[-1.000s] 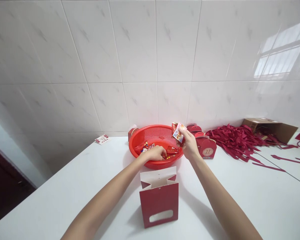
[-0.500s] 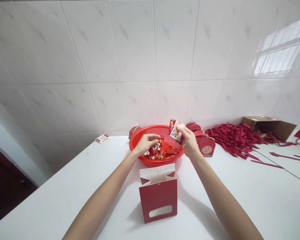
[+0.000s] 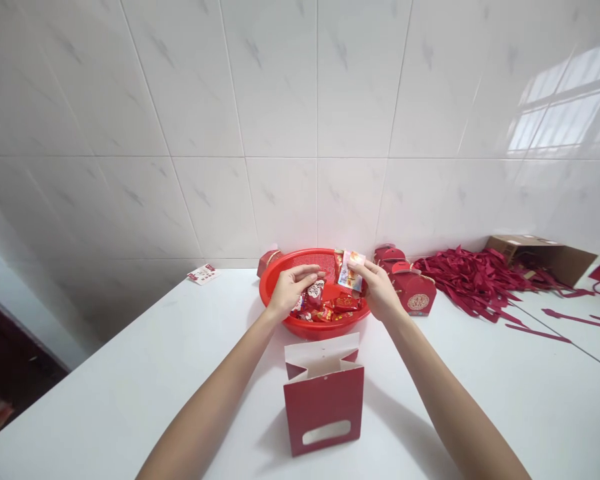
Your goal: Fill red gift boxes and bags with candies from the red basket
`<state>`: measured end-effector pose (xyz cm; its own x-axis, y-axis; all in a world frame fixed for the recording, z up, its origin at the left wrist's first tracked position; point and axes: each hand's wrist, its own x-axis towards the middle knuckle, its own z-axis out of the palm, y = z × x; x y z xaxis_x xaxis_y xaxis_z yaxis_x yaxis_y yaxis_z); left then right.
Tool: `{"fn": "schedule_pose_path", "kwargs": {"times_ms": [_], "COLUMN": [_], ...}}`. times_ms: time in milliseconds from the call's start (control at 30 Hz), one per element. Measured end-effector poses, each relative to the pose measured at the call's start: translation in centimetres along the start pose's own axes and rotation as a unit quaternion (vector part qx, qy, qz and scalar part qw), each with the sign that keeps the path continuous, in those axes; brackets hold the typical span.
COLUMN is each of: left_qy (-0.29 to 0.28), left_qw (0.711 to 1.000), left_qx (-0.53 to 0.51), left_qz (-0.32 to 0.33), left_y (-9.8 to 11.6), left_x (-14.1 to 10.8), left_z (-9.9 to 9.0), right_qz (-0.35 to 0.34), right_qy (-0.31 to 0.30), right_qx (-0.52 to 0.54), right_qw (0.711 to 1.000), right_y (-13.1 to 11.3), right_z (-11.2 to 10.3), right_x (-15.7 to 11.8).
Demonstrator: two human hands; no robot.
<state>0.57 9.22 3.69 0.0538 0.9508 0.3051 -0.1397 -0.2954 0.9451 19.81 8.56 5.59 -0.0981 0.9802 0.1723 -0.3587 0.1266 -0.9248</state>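
Observation:
My left hand (image 3: 292, 291) is over the left side of a red plastic basket (image 3: 316, 329), fingers pinched together on a red wrapped candy (image 3: 315, 289) with a white printed patch. Held up at the basket's right side, my right hand (image 3: 377, 288) grips several candy packets; a pale multicoloured packet (image 3: 351, 270) is in front and a red one (image 3: 339, 261) shows behind it. Loose red candies (image 3: 347, 303) lie in the basket below both hands. Nearer to me, a dark red paper gift box (image 3: 324, 408) stands upright with its top open and an oval cut-out in its front.
Closed red gift boxes (image 3: 414, 290) stand right of the basket, and another box (image 3: 268, 260) is partly hidden behind its left. Dark red ribbons (image 3: 473, 280) are heaped before an open cardboard carton (image 3: 570, 260). A printed card (image 3: 203, 274) lies at the white table's (image 3: 130, 380) back left.
My left hand has lifted slightly with the candy at its fingertips. My right hand has lowered its packets a little toward the basket. The view has shifted slightly.

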Motion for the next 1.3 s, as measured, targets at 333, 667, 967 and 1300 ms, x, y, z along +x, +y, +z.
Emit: {"fn": "schedule_pose_path", "kwargs": {"times_ms": [333, 667, 967, 1300], "left_qy": [0.082, 0.024, -0.08, -0.082], "left_qw": [0.994, 0.997, 0.996, 0.982], "left_qx": [-0.067, -0.067, 0.04, 0.146], "left_qz": [0.038, 0.013, 0.004, 0.09], "left_y": [-0.5, 0.5, 1.3, 2.9], "left_x": [-0.1, -0.9, -1.5, -2.0], "left_z": [0.8, 1.0, 0.7, 0.1], "right_qz": [0.032, 0.041, 0.004, 0.056], "right_qy": [-0.089, -0.112, -0.057, -0.064], "right_qx": [-0.039, -0.01, 0.032, 0.019], "right_qw": [0.995, 0.993, 0.998, 0.996], "right_y": [2.9, 2.9, 0.6, -0.5], "right_z": [1.0, 1.0, 1.1, 1.5], "right_x": [0.0, -0.2, -0.6, -1.5]}}
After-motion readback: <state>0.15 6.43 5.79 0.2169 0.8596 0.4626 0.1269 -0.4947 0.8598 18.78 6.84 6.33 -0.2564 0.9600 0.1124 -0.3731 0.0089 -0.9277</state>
